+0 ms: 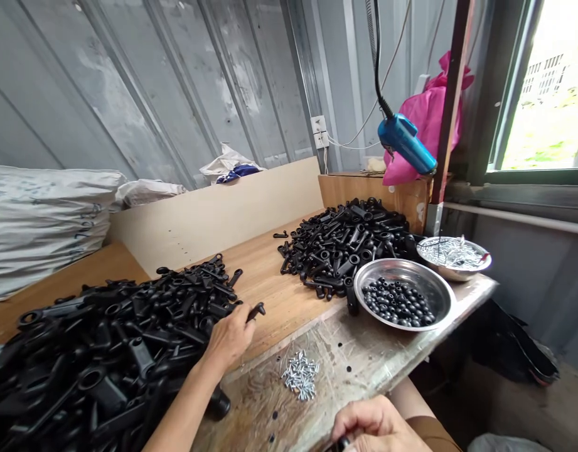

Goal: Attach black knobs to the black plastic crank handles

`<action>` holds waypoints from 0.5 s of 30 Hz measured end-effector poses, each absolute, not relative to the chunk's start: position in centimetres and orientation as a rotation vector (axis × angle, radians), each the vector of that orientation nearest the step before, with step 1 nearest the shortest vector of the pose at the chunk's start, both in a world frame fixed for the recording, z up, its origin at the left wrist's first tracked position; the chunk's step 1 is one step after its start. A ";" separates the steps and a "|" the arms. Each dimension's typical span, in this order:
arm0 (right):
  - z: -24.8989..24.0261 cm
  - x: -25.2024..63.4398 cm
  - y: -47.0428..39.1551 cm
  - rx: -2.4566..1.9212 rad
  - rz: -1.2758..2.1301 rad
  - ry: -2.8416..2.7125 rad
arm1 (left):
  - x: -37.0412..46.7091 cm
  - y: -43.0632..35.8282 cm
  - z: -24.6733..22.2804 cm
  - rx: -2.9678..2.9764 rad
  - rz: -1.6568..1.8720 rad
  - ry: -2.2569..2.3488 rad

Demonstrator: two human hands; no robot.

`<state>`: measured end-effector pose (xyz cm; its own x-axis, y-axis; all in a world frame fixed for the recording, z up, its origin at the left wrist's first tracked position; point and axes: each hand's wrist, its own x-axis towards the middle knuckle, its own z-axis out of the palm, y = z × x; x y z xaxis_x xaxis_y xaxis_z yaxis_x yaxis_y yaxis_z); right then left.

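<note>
My left hand [232,336] is closed round a black plastic crank handle [255,311], whose bent end sticks out past the fingers. It is beside the right edge of a large heap of black crank handles [142,355]. Close to the front edge, my right hand [376,424] is pinched on a small black part [341,443]; the frame's bottom edge cuts it off, so its kind cannot be made out. Between the hands lies a small pile of silver screws [300,375]. A metal bowl [446,317] of black ball knobs [396,302] stands to the right.
A second heap of black handles [345,242] lies behind the bowl. Farther right, another bowl [462,274] holds many screws. A blue electric screwdriver [406,141] hangs above on a cord, before a pink bag [423,119]. A pale board [223,216] borders the table's back.
</note>
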<state>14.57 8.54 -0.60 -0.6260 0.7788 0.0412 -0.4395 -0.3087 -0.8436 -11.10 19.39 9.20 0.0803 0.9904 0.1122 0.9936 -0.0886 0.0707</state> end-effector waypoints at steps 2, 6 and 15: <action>-0.8 14.6 8.4 -0.500 1.998 -1.086 | -11.3 17.1 9.7 -2.302 -0.458 -2.108; -0.8 14.4 8.0 -0.457 1.993 -0.902 | -9.6 10.9 9.5 -2.421 -1.748 -2.221; 0.2 13.5 6.9 -0.313 2.066 -0.657 | -1.1 3.6 3.0 -1.773 -3.358 -2.494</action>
<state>13.50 6.92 0.25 -0.5485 0.8355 0.0313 -0.7000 -0.4384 -0.5638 -1.06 3.58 3.00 0.0098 0.9789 -0.2041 -0.4784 0.1838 0.8587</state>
